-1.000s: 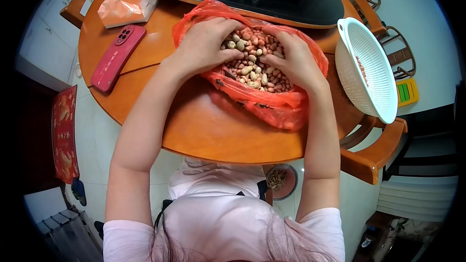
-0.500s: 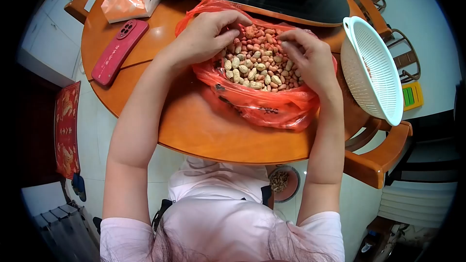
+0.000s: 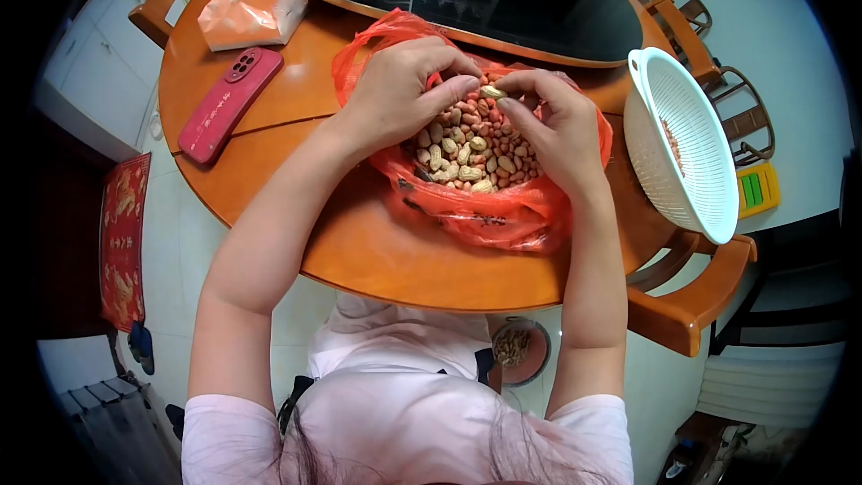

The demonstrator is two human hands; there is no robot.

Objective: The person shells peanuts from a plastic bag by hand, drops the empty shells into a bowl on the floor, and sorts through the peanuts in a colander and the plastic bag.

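A red plastic bag [image 3: 503, 223] lies open on the wooden table, full of peanuts [image 3: 462, 157], some in pale shells and some shelled with reddish skins. Over the bag's far part, my right hand [image 3: 561, 121] pinches an unshelled peanut [image 3: 491, 92] between thumb and index finger. My left hand [image 3: 404, 85] is just left of that peanut, its thumb and index finger drawn close together by the peanut's left end. Whether the left fingertips hold anything is too small to tell.
A pink phone [image 3: 231, 105] and an orange-white tissue pack [image 3: 253, 13] lie on the table [image 3: 395, 269] at left. A white colander [image 3: 660, 148] stands at right. Behind the bag is a dark glass turntable [image 3: 485, 0]. A bowl of shells [image 3: 521, 350] is below.
Both hands were apart over the peanuts; they have come together above the bag's far part. A shelled-side gap has closed, and an unshelled peanut is now between the fingertips.
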